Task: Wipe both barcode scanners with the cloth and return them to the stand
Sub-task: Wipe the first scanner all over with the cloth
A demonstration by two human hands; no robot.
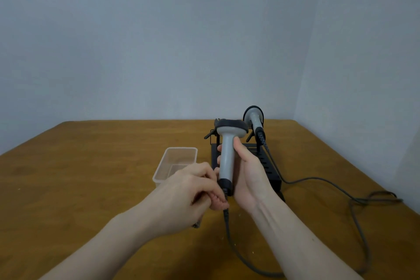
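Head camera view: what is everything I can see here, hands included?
table: one, brown wood, fills the lower view
scanner in hand: one, grey and black, upright in front of the stand
scanner on stand: one, grey and black, far right of stand
stand: one, black, behind the hands
container: one, clear plastic, left of stand
cables: two, dark grey, trailing right and toward the camera
left hand: at the held scanner's base
right hand: gripping its handle
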